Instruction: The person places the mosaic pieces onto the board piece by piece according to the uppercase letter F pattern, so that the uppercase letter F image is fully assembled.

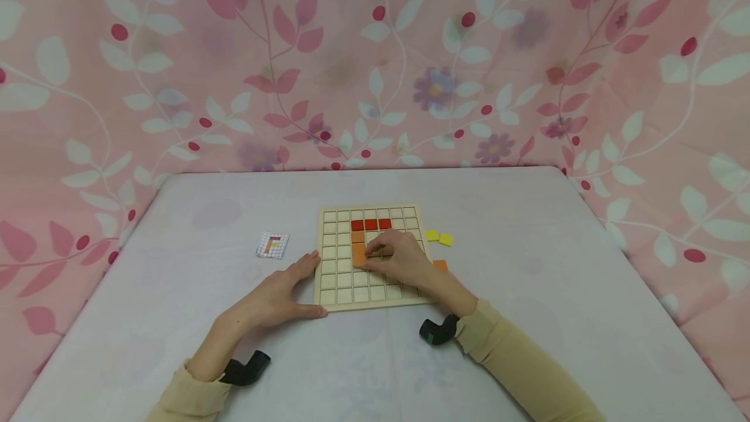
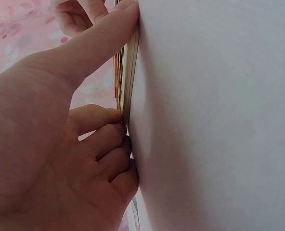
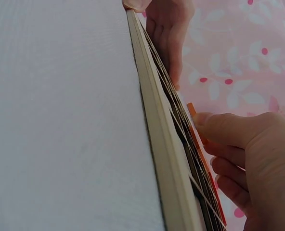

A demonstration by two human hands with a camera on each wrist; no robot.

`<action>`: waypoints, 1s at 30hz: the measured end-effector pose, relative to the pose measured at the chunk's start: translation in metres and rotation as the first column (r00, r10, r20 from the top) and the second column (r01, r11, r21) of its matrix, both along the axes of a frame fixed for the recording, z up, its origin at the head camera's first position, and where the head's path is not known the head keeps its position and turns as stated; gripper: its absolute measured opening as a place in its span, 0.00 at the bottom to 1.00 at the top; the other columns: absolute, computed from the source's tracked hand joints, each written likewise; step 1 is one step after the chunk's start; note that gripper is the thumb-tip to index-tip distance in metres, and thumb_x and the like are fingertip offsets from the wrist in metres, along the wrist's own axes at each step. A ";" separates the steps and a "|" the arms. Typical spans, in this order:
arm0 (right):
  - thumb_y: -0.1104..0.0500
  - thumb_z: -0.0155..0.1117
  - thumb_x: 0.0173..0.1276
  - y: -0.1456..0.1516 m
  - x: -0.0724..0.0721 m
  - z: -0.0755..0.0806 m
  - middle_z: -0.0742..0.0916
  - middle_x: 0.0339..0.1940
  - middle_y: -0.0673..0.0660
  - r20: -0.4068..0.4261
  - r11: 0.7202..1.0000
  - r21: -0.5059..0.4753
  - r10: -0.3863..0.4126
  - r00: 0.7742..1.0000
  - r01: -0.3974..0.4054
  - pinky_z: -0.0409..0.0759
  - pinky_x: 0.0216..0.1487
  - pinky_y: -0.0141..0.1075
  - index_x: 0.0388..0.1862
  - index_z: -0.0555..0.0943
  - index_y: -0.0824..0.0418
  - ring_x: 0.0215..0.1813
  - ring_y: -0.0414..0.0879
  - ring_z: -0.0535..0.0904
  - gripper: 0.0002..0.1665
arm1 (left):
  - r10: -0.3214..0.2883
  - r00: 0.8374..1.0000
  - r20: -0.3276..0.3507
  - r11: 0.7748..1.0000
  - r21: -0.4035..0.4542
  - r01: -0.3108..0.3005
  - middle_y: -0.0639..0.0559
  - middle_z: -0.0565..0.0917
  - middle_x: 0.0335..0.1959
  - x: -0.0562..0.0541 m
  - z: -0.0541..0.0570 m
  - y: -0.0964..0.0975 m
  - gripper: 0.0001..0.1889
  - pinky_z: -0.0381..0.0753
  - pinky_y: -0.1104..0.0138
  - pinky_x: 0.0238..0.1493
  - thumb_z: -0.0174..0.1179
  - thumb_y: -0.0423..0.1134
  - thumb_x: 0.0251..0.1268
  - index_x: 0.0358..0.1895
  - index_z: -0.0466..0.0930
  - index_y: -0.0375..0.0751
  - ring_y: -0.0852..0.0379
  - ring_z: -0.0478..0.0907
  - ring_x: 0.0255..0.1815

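A wooden grid board (image 1: 344, 295) lies on the table. Three red square tiles (image 1: 371, 224) form a row in its upper cells, and orange tiles (image 1: 358, 236) run down from the left one. My right hand (image 1: 404, 259) is over the board, its thumb and fingers pinching an orange tile (image 3: 190, 111) at the lower end of that column. At the board's left edge rests my left hand (image 1: 272, 295), thumb at the near corner and fingertips against the side; its thumb (image 2: 101, 41) is stretched out in the left wrist view.
A small gridded pattern card (image 1: 273, 245) with a coloured figure lies left of the board. To the right are two yellow tiles (image 1: 439, 237) and a loose orange tile (image 1: 440, 266). A pink floral cloth (image 1: 351, 64) hangs behind the white-covered table (image 1: 363, 370).
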State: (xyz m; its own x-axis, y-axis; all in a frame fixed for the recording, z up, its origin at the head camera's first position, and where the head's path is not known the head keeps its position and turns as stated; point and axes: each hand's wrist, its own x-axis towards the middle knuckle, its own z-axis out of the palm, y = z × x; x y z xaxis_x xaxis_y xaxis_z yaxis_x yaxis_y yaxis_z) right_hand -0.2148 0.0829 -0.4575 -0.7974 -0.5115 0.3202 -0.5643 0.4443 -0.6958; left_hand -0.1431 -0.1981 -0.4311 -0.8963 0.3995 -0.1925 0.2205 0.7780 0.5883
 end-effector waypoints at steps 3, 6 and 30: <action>0.56 0.80 0.57 0.000 -0.001 -0.002 0.89 0.37 0.49 -0.018 1.000 0.002 0.004 1.000 -0.004 0.85 0.45 0.36 0.38 0.88 0.57 0.43 0.44 0.86 0.12 | -0.003 1.000 -0.004 1.000 0.001 0.003 0.47 0.54 0.81 0.000 0.000 0.000 0.56 0.54 0.41 0.76 0.72 0.61 0.52 0.80 0.53 0.43 0.40 0.49 0.81; 0.56 0.80 0.57 0.000 -0.001 -0.003 0.89 0.37 0.49 -0.036 1.000 -0.003 0.018 0.999 -0.018 0.85 0.45 0.35 0.38 0.88 0.57 0.43 0.43 0.86 0.12 | -0.005 1.000 -0.010 1.000 -0.001 0.005 0.47 0.54 0.81 0.000 0.000 0.000 0.56 0.54 0.40 0.75 0.72 0.62 0.52 0.80 0.53 0.43 0.40 0.49 0.81; 0.58 0.81 0.54 0.001 -0.001 -0.004 0.89 0.36 0.52 -0.129 0.997 -0.034 0.058 0.990 -0.063 0.86 0.43 0.35 0.37 0.88 0.61 0.40 0.45 0.86 0.13 | -0.005 1.000 -0.009 1.000 -0.007 0.005 0.47 0.54 0.81 0.000 0.000 0.000 0.56 0.55 0.41 0.75 0.72 0.62 0.51 0.80 0.53 0.43 0.40 0.49 0.81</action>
State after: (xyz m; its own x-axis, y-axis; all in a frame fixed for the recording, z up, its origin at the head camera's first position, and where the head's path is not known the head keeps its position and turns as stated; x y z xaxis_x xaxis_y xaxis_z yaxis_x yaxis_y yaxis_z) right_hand -0.2160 0.0835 -0.4619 -0.7166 -0.5429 0.4379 -0.6749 0.3812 -0.6318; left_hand -0.1434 -0.1983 -0.4312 -0.8959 0.4027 -0.1875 0.2296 0.7811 0.5806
